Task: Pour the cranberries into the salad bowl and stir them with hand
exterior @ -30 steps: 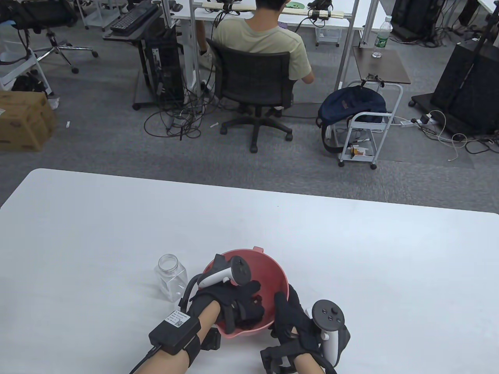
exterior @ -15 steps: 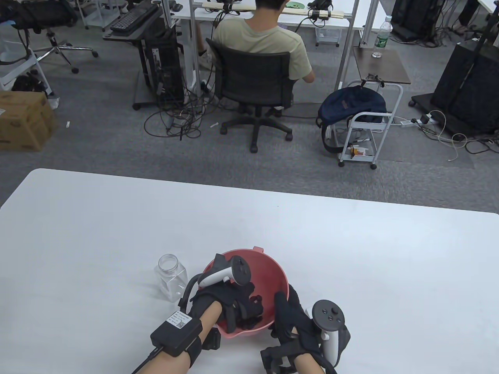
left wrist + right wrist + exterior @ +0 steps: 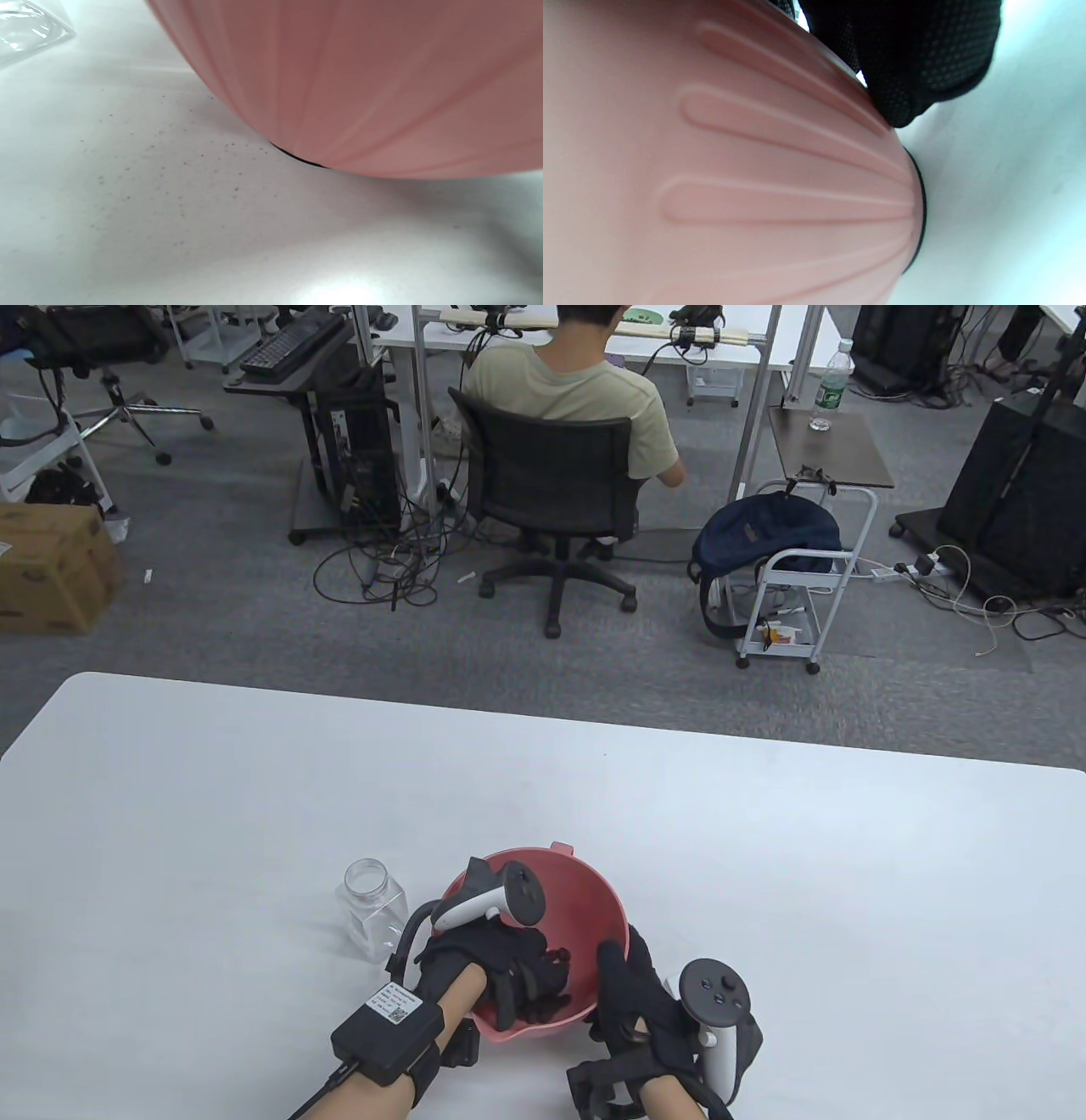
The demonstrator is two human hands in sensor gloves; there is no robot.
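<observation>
The pink salad bowl (image 3: 585, 891) stands near the table's front edge; its outer wall fills the left wrist view (image 3: 382, 84) and the right wrist view (image 3: 755, 169). My left hand (image 3: 530, 976) reaches inside it, fingers bent down among the dark cranberries (image 3: 560, 957) at the bottom, most of them hidden by the glove. My right hand (image 3: 624, 984) grips the bowl's right rim, thumb over the edge and fingers (image 3: 903, 63) against the outer wall. The clear jar (image 3: 373, 903) stands upright and open just left of the bowl, with nothing visible in it.
The white table (image 3: 764, 857) stretches far and to both sides of the bowl. The jar's corner (image 3: 25, 25) shows at the upper left of the left wrist view. Beyond the table a person sits in an office chair (image 3: 551, 483), back turned.
My left hand's fingers have drawn back toward me and curled in more inside the bowl. The right hand, the bowl and the jar have stayed put.
</observation>
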